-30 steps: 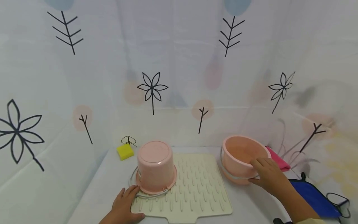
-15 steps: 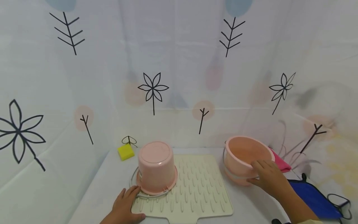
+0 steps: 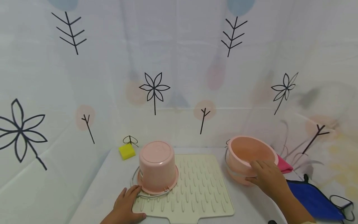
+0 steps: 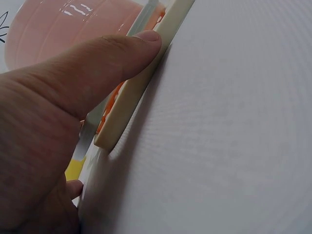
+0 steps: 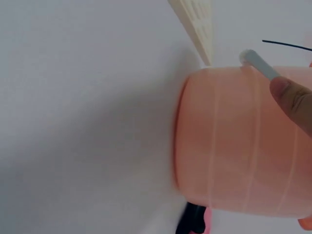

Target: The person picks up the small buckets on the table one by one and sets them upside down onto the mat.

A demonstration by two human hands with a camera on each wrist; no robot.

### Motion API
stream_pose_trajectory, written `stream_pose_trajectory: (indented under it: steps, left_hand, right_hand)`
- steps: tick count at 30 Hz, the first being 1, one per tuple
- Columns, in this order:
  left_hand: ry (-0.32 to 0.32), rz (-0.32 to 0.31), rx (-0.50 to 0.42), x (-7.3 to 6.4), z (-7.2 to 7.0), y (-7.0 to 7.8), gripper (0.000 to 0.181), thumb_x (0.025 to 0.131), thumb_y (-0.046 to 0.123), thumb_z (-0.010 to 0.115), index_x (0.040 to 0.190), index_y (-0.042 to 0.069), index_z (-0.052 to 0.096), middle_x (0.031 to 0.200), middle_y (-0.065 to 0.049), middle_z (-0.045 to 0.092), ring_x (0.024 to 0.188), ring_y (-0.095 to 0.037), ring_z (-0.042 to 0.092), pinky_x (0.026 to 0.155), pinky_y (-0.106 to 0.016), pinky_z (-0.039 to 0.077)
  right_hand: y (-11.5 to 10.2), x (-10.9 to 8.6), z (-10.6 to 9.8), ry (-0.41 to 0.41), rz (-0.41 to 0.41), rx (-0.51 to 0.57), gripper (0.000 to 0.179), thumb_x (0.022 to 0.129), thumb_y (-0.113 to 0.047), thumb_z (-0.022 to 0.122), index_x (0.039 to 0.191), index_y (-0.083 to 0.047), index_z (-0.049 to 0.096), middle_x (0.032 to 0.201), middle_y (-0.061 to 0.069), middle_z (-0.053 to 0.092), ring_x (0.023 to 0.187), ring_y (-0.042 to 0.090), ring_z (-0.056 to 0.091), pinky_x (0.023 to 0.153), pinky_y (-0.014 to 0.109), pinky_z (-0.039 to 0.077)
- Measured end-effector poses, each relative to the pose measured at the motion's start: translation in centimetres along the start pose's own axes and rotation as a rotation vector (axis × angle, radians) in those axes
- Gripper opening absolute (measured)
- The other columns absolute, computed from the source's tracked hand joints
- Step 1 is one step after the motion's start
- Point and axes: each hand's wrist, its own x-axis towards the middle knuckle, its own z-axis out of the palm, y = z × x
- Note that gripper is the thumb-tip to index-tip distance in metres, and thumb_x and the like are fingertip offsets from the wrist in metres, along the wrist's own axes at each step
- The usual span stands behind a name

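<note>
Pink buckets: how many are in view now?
2: an upside-down bucket on the left of the cream board, and the other bucket, mouth up to the board's right, held by the right hand. Any under the upturned one would be hidden.

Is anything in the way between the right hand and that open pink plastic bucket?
Nothing visible blocks it: the right hand grips the near rim of the open pink plastic bucket. Only its thin pale-grey handle meets the thumb.
</note>
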Motion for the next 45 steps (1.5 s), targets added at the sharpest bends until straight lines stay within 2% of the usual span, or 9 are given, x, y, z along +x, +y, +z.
stream_pose_trajectory:
  steps: [10,13,16,19,22,34,35,40,45]
  left_hand:
    - [-0.012,-0.028,0.034,-0.1,-0.2,0.2,0.119,0.067,0.067,0.089,0.155,0.001,0.044,0.159,-0.022,0.041,0.150,-0.054,0.029,0.120,-0.077,0.012]
    - [-0.013,-0.030,0.037,-0.1,-0.2,0.4,0.119,0.066,0.066,0.090,0.154,0.001,0.044,0.159,-0.023,0.041,0.150,-0.054,0.029,0.120,-0.077,0.012]
    - [-0.014,-0.032,0.028,-0.2,-0.3,0.5,0.119,0.066,0.065,0.091,0.154,0.001,0.044,0.159,-0.022,0.041,0.150,-0.054,0.029,0.120,-0.077,0.012]
    - [-0.011,-0.034,0.025,-0.3,-0.2,0.5,0.118,0.066,0.064,0.091,0.155,0.001,0.044,0.160,-0.022,0.041,0.150,-0.055,0.029,0.120,-0.077,0.012]
    - [-0.011,-0.044,0.024,-0.3,-0.3,0.5,0.118,0.067,0.063,0.091,0.155,0.002,0.043,0.160,-0.022,0.041,0.150,-0.057,0.027,0.119,-0.078,0.012]
    - [-0.004,0.010,0.014,-0.4,-0.3,0.6,0.115,0.069,0.057,0.093,0.154,-0.002,0.044,0.159,-0.026,0.041,0.149,-0.054,0.032,0.120,-0.077,0.012]
    - [-0.003,0.018,0.013,-0.4,-0.2,0.6,0.115,0.069,0.057,0.093,0.154,-0.002,0.043,0.159,-0.026,0.041,0.149,-0.053,0.033,0.120,-0.076,0.012]
    - [0.014,0.039,0.013,-0.4,0.0,0.2,0.116,0.069,0.059,0.092,0.155,-0.002,0.042,0.160,-0.025,0.040,0.149,-0.055,0.031,0.120,-0.077,0.013]
    - [0.025,0.022,0.017,-0.5,0.1,0.1,0.116,0.069,0.058,0.092,0.156,0.000,0.042,0.160,-0.022,0.041,0.148,-0.059,0.028,0.118,-0.078,0.015]
  right_hand:
    - [-1.6,-0.9,0.0,0.062,0.007,0.007,0.064,0.057,-0.040,0.099,0.094,-0.014,0.054,0.079,-0.005,0.048,0.077,0.016,0.046,0.067,0.033,0.039]
    - [-2.0,-1.1,-0.1,0.065,0.016,0.019,0.062,0.064,-0.049,0.096,0.095,-0.014,0.055,0.080,-0.005,0.048,0.078,0.016,0.046,0.068,0.033,0.040]
    - [-2.4,-1.2,-0.3,0.076,0.046,0.041,0.063,0.081,-0.075,0.069,0.094,-0.015,0.056,0.080,-0.006,0.047,0.078,0.015,0.044,0.067,0.032,0.039]
    - [-2.8,-1.2,-0.3,0.116,0.064,0.067,0.073,0.090,-0.082,0.031,0.092,-0.014,0.057,0.079,-0.005,0.046,0.076,0.014,0.043,0.065,0.031,0.038]
    - [-3.3,-1.1,-0.3,0.172,0.063,0.085,0.078,0.093,-0.082,0.023,0.090,-0.012,0.057,0.078,-0.005,0.046,0.074,0.015,0.043,0.063,0.032,0.037]
    - [-4.9,-0.8,-0.8,0.336,0.116,0.225,0.072,0.090,-0.083,0.049,0.083,-0.011,0.055,0.072,-0.008,0.045,0.071,0.015,0.046,0.064,0.036,0.036]
    - [-5.1,-0.8,-0.9,0.340,0.129,0.237,0.069,0.087,-0.081,0.057,0.082,-0.012,0.054,0.072,-0.009,0.045,0.071,0.014,0.044,0.063,0.035,0.035]
    - [-6.8,-0.5,-2.1,0.325,0.218,0.271,0.056,0.062,-0.050,0.093,0.078,-0.014,0.053,0.072,-0.008,0.042,0.068,0.011,0.039,0.059,0.033,0.034]
    - [-8.6,-0.3,-3.0,0.285,0.344,0.338,0.056,0.054,-0.034,0.100,0.077,-0.013,0.054,0.070,-0.010,0.040,0.066,0.007,0.035,0.056,0.029,0.032]
